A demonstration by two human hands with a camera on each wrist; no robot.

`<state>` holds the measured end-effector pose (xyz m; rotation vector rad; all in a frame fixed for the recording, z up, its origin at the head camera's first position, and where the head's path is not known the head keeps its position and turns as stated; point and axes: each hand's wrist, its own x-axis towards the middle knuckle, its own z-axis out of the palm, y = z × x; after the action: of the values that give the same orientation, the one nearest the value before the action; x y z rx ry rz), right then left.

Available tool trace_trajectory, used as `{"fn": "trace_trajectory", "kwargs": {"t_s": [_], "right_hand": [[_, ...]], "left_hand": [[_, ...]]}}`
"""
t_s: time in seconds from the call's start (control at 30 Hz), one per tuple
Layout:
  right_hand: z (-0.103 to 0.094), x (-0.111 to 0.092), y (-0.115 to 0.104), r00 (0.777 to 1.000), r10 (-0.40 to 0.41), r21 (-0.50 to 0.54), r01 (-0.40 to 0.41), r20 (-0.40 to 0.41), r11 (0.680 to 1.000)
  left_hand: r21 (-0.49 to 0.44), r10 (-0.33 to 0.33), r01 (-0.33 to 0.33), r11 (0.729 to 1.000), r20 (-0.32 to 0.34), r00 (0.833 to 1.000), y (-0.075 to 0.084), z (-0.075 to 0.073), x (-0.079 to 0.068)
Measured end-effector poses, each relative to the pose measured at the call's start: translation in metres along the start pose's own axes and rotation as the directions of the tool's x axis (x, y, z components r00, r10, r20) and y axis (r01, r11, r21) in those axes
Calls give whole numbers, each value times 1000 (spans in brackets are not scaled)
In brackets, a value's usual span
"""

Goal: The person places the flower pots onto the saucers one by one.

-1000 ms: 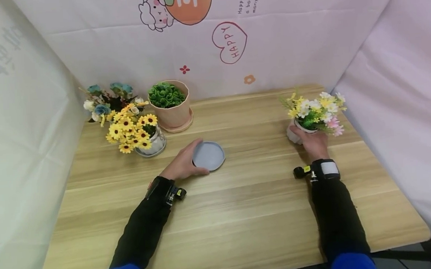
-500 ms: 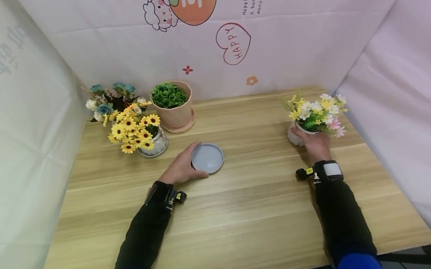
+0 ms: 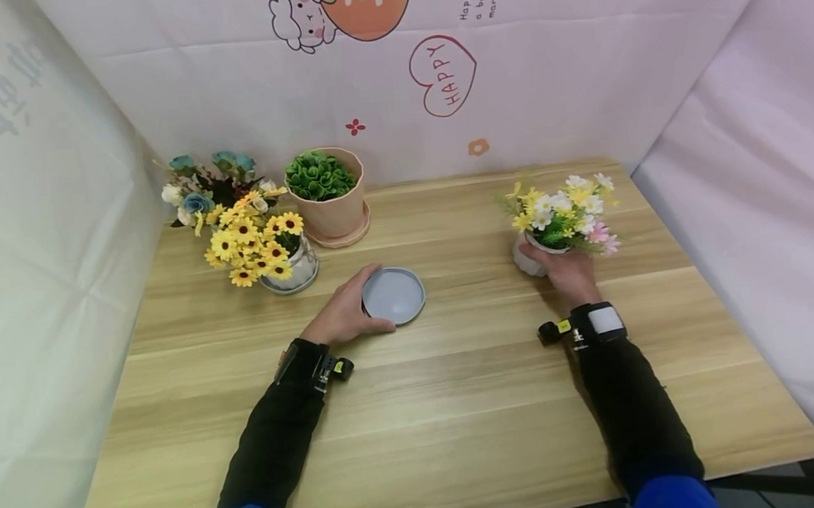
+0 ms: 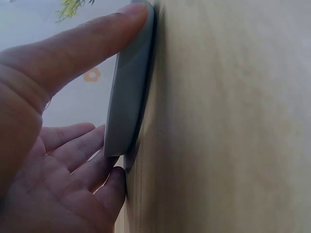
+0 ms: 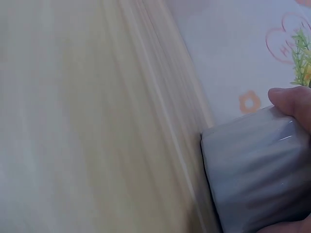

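Observation:
In the head view my left hand (image 3: 346, 312) holds a round grey saucer (image 3: 394, 295) by its left side, thumb at the near rim and fingers at the far rim. From the left wrist, the saucer (image 4: 127, 92) appears edge-on close over the tabletop, with the thumb (image 4: 82, 48) along its rim. My right hand (image 3: 572, 274) grips a white flowerpot (image 3: 530, 261) filled with white, yellow and pink flowers (image 3: 571, 213). Up close in the right wrist view, the pot (image 5: 257, 170) has ribbed, glossy sides, and the thumb (image 5: 291, 99) lies at its upper rim.
At the back left are a pot of yellow daisies (image 3: 255, 246) on a saucer, blue and white flowers (image 3: 200, 196) behind it, and a pink pot (image 3: 336, 212) with a green plant. The wooden table (image 3: 442, 405) meets a printed white cloth (image 3: 543, 86) behind.
My right hand has shifted left with the flowerpot during the last half second. The left hand stays around the saucer in nearly the same place.

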<state>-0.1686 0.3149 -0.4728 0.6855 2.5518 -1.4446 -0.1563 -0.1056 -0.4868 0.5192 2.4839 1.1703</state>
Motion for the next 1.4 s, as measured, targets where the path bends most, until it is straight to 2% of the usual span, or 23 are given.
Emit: {"fn": "trace_trajectory", "kwargs": {"t_s": [0.13, 0.47, 0.53, 0.67, 0.83, 1.03, 1.13, 1.27, 1.4], "right_hand": [[14, -7, -6, 999, -5, -1, 5, 46, 1000], [56, -26, -19, 987, -62, 170, 37, 147, 985], [63, -29, -22, 983, -82, 175, 52, 167, 983], [75, -35, -29, 975, -102, 149, 73, 199, 986], [86, -43, -41, 964, -67, 65, 51, 256, 997], [96, -50, -54, 954, -108, 47, 98, 280, 994], [99, -57, -65, 949, -101, 12, 102, 300, 995], [106, -70, -79, 932, -108, 21, 108, 347, 994], [121, -81, -91, 904, -149, 1, 162, 400, 987]], "left_hand": [[-13, 8, -8, 1000, -1, 1000, -1, 1, -1], [-8, 10, -10, 1000, 6, 1000, -1, 2, -2], [-7, 8, -8, 1000, 9, 1000, -1, 2, -2], [-13, 6, -5, 1000, 9, 1000, -2, 2, -2], [-15, 2, -2, 1000, 1, 1000, -1, -1, -3], [-15, 2, -2, 1000, -1, 1000, 1, -2, -1], [-11, 6, -6, 1000, 0, 1000, 2, -1, -1], [-19, 20, -20, 1000, -2, 1000, 2, -1, -1], [-27, 26, -26, 999, -2, 1000, 0, -1, -1]]}}
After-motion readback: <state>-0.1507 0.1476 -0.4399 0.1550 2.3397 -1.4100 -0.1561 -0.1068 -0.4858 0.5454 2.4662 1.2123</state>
